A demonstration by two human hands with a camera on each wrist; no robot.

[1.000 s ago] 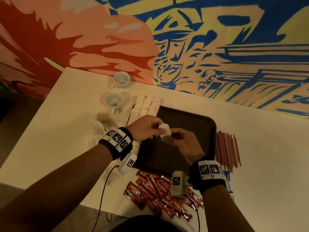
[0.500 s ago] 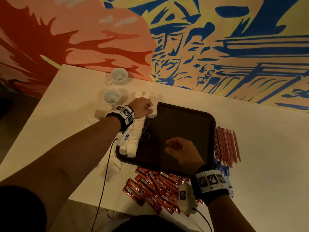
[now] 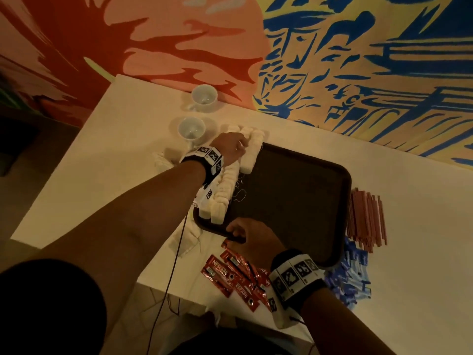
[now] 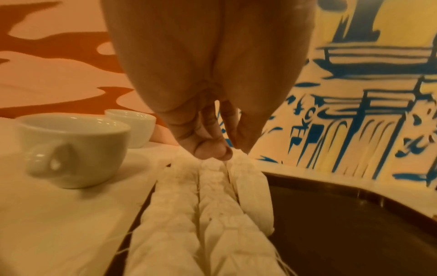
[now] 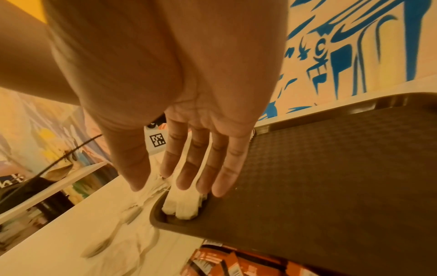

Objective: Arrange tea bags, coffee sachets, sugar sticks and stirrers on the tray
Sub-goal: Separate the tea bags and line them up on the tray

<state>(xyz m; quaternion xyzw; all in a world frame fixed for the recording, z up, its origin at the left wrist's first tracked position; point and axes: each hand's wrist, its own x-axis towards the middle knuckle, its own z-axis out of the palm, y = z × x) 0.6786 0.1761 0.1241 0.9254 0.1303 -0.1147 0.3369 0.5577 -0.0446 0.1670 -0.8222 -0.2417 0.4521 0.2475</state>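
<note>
A dark brown tray (image 3: 294, 201) lies mid-table. Rows of white tea bags (image 3: 225, 193) run along its left side. My left hand (image 3: 231, 146) is at the far end of those rows. In the left wrist view its curled fingertips (image 4: 212, 151) pinch the top of a tea bag (image 4: 212, 186) in the middle row. My right hand (image 3: 239, 230) hovers open over the tray's near-left rim, fingers (image 5: 189, 168) straight and spread just above the nearest tea bags (image 5: 182, 207); it holds nothing. Red coffee sachets (image 3: 230, 272), blue sugar sticks (image 3: 350, 275) and reddish stirrers (image 3: 368, 219) lie beside the tray.
Two white cups (image 3: 204, 97) (image 3: 191, 129) stand at the far left, close to my left hand. Loose tea bags (image 3: 184, 239) lie left of the tray's near corner. A painted wall runs behind the table. A cable hangs from my left wrist.
My left hand carried a tea bag from mid-tray to the far end of the rows and stays there. My right hand let go and drew back to the tray's near-left rim.
</note>
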